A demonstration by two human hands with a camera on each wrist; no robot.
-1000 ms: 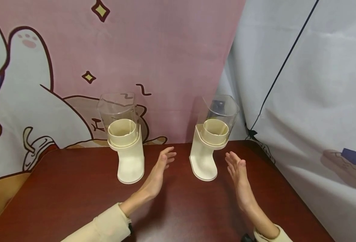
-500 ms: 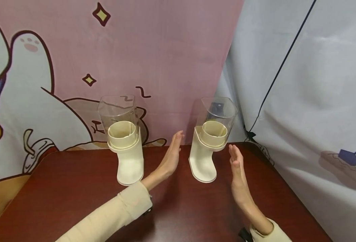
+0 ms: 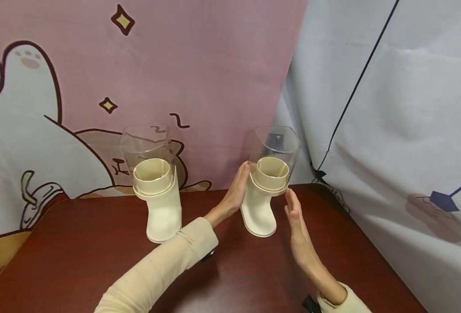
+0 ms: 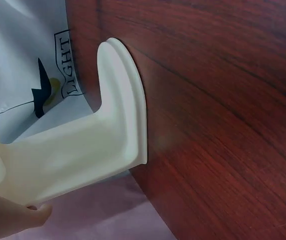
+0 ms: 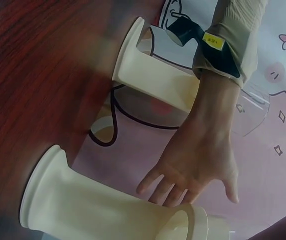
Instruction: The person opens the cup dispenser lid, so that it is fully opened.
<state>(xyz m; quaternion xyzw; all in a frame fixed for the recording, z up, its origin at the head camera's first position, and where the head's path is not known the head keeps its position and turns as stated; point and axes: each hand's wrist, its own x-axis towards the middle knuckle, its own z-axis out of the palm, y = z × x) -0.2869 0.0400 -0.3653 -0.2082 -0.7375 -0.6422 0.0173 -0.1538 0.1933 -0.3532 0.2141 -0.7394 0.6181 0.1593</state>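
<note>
Two matching cream stands are on the table, each with a round collar and a clear open-topped container. The right stand [image 3: 255, 215] is between my hands, its clear container [image 3: 283, 141] above the collar. My left hand [image 3: 232, 193] lies along its left side with straight fingers, the fingertips right at the collar. To its right, my right hand [image 3: 302, 241] is raised with fingers extended, its fingertips just below the collar. In the right wrist view, the left hand [image 5: 198, 155] is seen with spread fingers at the stand [image 5: 102, 210]. The left stand [image 3: 163, 217] is behind my left forearm.
The dark red wooden table [image 3: 78, 243] runs back to a pink cartoon-print cloth [image 3: 207, 74]. A grey-white cloth [image 3: 402, 108] hangs along the right side. At the back right corner is a thin black line [image 3: 332, 139] on that cloth.
My left hand has moved right and up, from between the stands to the right stand's side. The right hand has shifted slightly left, nearer the stand. Both stands remain in place.
</note>
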